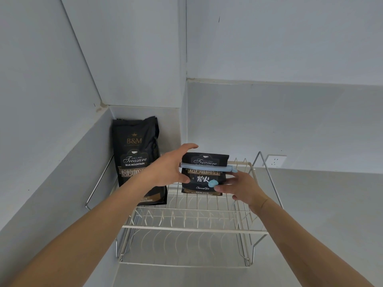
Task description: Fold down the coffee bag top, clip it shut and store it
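A short black coffee bag (204,183) with its top folded down stands upright on the upper tier of a wire rack (192,226). A long pale blue clip (207,168) runs across the bag's folded top, its end sticking out to the right. My left hand (170,166) grips the bag's left edge, thumb on the front and fingers over the top. At the bag's lower right, my right hand (241,188) holds the side, next to a round blue piece (212,183) on the bag's front.
A taller, unopened black coffee bag (137,160) leans in the wall corner at the rack's left end. The rack has a lower tier (182,245) with curved wires. A wall socket (275,161) sits behind the rack on the right.
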A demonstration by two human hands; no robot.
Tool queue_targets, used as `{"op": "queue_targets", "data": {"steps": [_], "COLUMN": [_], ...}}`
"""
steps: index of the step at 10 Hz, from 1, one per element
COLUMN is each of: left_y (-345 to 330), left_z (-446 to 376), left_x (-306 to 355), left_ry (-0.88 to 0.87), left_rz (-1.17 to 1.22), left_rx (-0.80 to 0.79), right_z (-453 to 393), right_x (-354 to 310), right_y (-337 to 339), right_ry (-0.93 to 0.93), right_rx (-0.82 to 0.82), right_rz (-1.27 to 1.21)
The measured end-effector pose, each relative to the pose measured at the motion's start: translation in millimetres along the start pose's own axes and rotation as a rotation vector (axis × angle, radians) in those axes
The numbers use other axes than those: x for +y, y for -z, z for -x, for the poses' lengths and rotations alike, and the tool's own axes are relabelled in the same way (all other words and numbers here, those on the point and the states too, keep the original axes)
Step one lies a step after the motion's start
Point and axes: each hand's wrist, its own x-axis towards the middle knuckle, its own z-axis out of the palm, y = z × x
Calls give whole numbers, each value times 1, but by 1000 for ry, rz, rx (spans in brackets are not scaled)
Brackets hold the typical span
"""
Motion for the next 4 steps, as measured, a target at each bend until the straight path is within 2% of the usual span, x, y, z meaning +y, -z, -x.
{"op": "queue_targets", "data": {"steps": [3,4], "left_y": [-5,-5], "left_z": [5,10], "left_x": [1,1], "left_ry": [-46,-45], "left_rz": [31,38], "left_rx": [181,229], "right_z": [10,12], "right_x": [-12,-16], "right_y": [2,0], "right_ry": [43,62], "right_rx": [119,180], "right_rz": [-131,-73]}}
